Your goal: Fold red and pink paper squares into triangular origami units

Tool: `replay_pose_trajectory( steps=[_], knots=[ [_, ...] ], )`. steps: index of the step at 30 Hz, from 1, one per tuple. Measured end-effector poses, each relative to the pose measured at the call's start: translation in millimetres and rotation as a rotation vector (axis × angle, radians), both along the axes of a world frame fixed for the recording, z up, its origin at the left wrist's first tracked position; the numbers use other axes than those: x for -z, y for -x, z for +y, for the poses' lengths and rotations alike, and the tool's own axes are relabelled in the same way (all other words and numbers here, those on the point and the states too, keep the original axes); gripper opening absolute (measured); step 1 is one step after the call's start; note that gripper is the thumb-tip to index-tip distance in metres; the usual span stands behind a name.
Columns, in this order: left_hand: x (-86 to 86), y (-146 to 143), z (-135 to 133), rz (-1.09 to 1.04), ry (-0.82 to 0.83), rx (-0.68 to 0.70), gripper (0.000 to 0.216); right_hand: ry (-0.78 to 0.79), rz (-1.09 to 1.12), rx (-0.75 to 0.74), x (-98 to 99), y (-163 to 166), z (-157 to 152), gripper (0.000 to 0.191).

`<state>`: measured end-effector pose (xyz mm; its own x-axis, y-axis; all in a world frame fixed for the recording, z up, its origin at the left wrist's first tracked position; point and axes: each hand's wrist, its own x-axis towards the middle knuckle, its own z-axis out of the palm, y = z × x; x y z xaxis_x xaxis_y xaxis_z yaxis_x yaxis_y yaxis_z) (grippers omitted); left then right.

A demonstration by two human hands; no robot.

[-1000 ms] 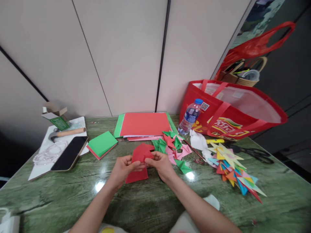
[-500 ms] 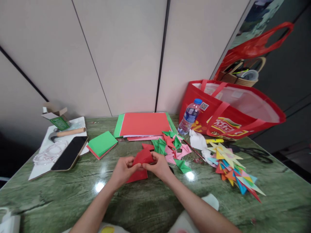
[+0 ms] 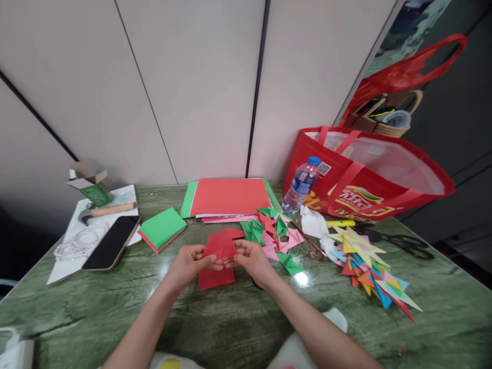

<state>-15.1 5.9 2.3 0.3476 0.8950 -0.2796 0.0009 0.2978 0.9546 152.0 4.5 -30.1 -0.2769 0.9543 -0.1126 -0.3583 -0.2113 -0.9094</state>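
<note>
My left hand (image 3: pixel 189 265) and my right hand (image 3: pixel 250 260) both pinch a piece of red paper (image 3: pixel 220 247) just above the green marble table (image 3: pixel 115 302). The fingertips of the two hands nearly meet at its lower edge. A second red sheet (image 3: pixel 216 278) lies flat on the table under my hands. Just right of my right hand lies a heap of small folded green, red and pink paper pieces (image 3: pixel 274 234).
A stack of red and green sheets (image 3: pixel 227 197) lies by the wall, and a smaller green pad (image 3: pixel 161 227) to the left. A phone (image 3: pixel 111 242), hammer (image 3: pixel 105 210) and small box (image 3: pixel 91 188) sit far left. Water bottle (image 3: pixel 300 185), red bag (image 3: pixel 365 171), scissors (image 3: pixel 403 241) and multicoloured folded triangles (image 3: pixel 371 269) lie right.
The red paper in my hands has been turned and reshaped; it now stands flatter and higher between my fingers. My hands have stayed at the same spot.
</note>
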Motion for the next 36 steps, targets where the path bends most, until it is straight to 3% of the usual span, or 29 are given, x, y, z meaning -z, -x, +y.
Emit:
replay_pose_trajectory(
  steps=[9, 14, 19, 27, 36],
  knots=[
    [-1.0, 8.8, 3.4, 0.01, 0.007, 0.003, 0.034, -0.031, 0.138, -0.144, 2.0, -6.8, 0.6, 0.037],
    [1.5, -4.7, -4.2, 0.014, 0.017, 0.049, 0.033, -0.092, -0.054, -0.021, 4.9, -5.3, -1.7, 0.044],
    [0.0, -11.9, -9.4, -0.11, 0.013, 0.115, 0.038, -0.119, -0.165, 0.06, 9.3, -8.0, 1.4, 0.025],
    [-3.6, -10.5, -8.0, -0.09, -0.009, 0.093, 0.038, -0.085, -0.141, 0.145, 10.2, -9.1, 3.1, 0.027],
    [-3.8, -11.3, -7.9, -0.1, 0.022, 0.001, 0.026, -0.036, -0.084, 0.076, 12.1, -7.7, 1.5, 0.032]
  ],
)
